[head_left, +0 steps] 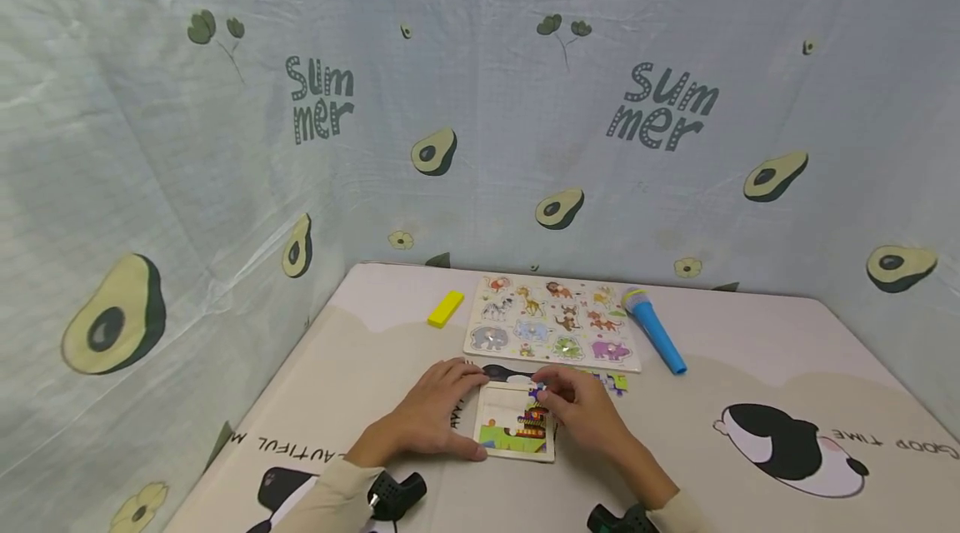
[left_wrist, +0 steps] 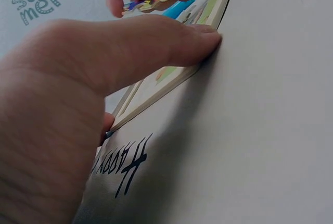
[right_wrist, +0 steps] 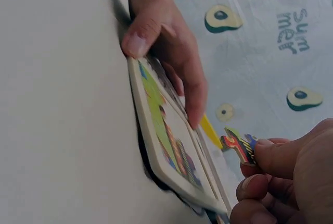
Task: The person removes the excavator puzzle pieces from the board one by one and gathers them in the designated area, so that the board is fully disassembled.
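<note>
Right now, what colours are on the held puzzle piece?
Puzzle piece: red, yellow, blue and black, clearest in the right wrist view.

"SUMMER" [head_left: 320,100] twice on the wall sheet [head_left: 480,83] behind the puzzle frame [head_left: 517,456], leftward and rightward, upside-down "EAUTIFUL" [head_left: 300,449] on the tablecloth [head_left: 690,425] left of the frame, "GOOD TIME" [head_left: 896,441] well right of it, a word beginning "HA" [left_wrist: 132,166] just beside its left edge, remainder unclear

In the left wrist view, the left hand [left_wrist: 57,94] partly hides the puzzle tray [left_wrist: 156,94].
</note>
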`<control>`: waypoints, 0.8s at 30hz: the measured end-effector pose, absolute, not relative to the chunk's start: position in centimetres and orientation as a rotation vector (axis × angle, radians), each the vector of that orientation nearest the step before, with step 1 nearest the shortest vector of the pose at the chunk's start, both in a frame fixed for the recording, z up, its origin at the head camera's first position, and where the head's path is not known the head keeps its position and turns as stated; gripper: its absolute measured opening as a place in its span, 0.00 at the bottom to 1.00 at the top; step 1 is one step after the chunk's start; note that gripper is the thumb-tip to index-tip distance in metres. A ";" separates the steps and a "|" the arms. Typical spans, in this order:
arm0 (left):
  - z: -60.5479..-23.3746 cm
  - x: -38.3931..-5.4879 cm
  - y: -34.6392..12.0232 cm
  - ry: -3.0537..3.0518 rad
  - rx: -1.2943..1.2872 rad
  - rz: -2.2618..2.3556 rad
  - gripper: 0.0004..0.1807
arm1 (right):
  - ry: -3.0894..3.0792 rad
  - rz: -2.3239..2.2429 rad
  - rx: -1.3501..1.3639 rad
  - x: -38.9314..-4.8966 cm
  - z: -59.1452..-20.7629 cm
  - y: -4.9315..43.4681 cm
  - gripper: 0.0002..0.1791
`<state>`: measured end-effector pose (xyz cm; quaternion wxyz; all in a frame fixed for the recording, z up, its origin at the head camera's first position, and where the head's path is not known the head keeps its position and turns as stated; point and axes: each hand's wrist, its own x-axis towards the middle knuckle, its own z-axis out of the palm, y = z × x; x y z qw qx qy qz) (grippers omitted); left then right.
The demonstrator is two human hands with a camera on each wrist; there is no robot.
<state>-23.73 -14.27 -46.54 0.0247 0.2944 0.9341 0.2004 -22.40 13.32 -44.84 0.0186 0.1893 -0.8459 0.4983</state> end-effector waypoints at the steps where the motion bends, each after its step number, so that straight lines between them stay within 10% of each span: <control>1: -46.6 -23.7 -14.3 2.892 0.911 0.615 0.56 | -2.619 1.566 0.566 -22.4 -44.8 13.8 0.10; 24: -46.6 -23.8 -14.1 2.891 0.901 0.617 0.56 | -2.651 1.508 0.054 -23.4 -45.9 19.9 0.05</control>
